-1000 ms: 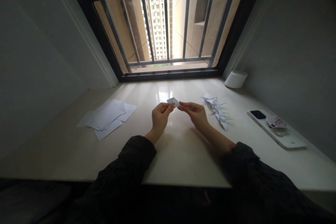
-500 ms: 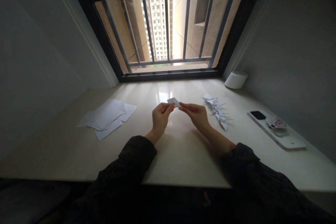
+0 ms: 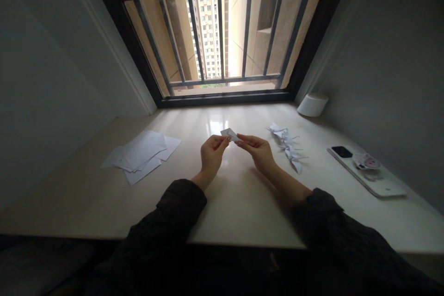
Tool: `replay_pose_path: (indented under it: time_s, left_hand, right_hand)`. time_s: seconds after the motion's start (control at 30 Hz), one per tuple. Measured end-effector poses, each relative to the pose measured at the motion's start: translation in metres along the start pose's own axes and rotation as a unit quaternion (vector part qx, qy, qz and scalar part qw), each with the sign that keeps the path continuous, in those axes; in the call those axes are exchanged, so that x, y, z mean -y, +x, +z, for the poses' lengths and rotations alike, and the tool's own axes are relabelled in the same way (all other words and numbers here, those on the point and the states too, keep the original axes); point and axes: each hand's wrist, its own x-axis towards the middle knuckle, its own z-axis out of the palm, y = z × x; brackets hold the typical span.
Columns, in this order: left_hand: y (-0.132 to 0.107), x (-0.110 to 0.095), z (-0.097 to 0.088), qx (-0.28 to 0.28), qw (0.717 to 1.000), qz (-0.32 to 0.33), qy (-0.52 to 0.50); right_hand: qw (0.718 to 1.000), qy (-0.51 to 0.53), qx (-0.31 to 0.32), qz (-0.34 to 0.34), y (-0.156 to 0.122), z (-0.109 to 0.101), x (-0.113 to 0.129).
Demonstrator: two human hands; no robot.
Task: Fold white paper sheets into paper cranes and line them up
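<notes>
A small piece of folded white paper (image 3: pixel 228 132) is held up between my two hands, above the middle of the white sill. My left hand (image 3: pixel 212 150) pinches its near left edge between thumb and fingers. On the right side, the thumb and fingertips of my right hand (image 3: pixel 257 150) close on the paper's corner. The fingers partly cover the paper, so its lower folds are hidden. To the right of my right hand lies a row of several folded paper cranes (image 3: pixel 286 145).
A loose pile of white paper sheets (image 3: pixel 142 152) lies at the left. Farther right are a white phone (image 3: pixel 385 187) with a cartoon grip on its back and a white cylindrical object (image 3: pixel 312 105) by the wall. A barred window (image 3: pixel 222 37) stands behind the sill (image 3: pixel 239 212).
Both hands stay nearly in place on the folded paper. My right fingertips have shifted slightly, and the paper's visible folds look a little different.
</notes>
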Motion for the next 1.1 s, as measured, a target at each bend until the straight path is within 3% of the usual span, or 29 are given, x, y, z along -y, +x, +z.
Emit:
replay_pose_path:
  time_s: [0.4,0.7,1.1]
  left_hand:
    - [0.0,-0.0052,0.002,-0.007,0.998,-0.052,-0.028]
    - [-0.0006,-0.005,0.0003,0.028,1.0,-0.013,-0.001]
    - [-0.0019,-0.007,0.004,0.0,0.997,-0.058,-0.041]
  right_hand:
    - [1.0,0.016,-0.015,0.011,0.0007,0.0016,-0.0015]
    - [0.999,0.021,-0.033,0.017,-0.0002,0.0014,0.0]
    - [0.999,0.013,-0.037,0.015,-0.0017,0.0025,0.0003]
